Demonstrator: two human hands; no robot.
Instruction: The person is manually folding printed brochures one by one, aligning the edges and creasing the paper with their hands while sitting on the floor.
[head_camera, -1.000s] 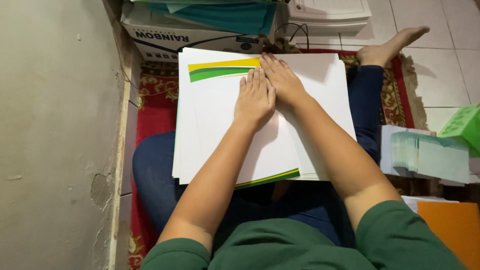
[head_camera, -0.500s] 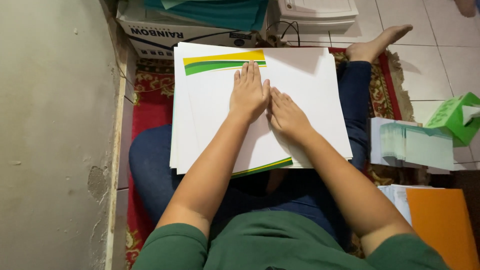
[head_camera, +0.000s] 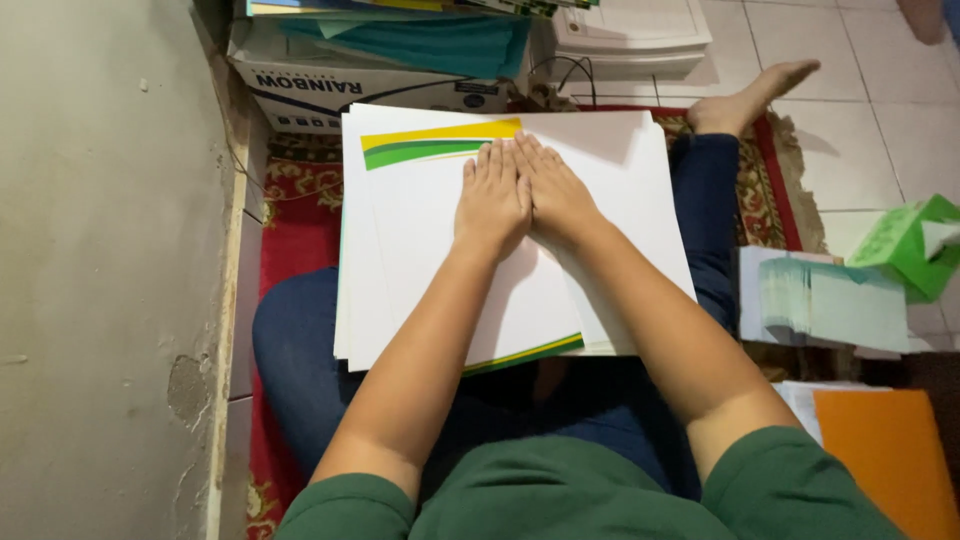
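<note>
A stack of large white sheets (head_camera: 420, 270) with a yellow and green band (head_camera: 435, 140) along the far edge lies across my lap. My left hand (head_camera: 492, 198) and my right hand (head_camera: 555, 192) rest flat on the top sheet, side by side and touching, fingers stretched toward the coloured band. Both palms press on the paper near a fold line in the middle. Neither hand grips anything.
A cardboard box (head_camera: 330, 85) with teal folders stands beyond the sheets. A grey wall (head_camera: 100, 270) runs along the left. To the right lie pale green paper stacks (head_camera: 820, 300), a green tissue box (head_camera: 910, 245) and an orange folder (head_camera: 890, 450). My bare foot (head_camera: 750, 95) rests on tiles.
My right hand has slid back up the sheet from lower down and now lies beside my left hand again. The left hand has stayed nearly in place.
</note>
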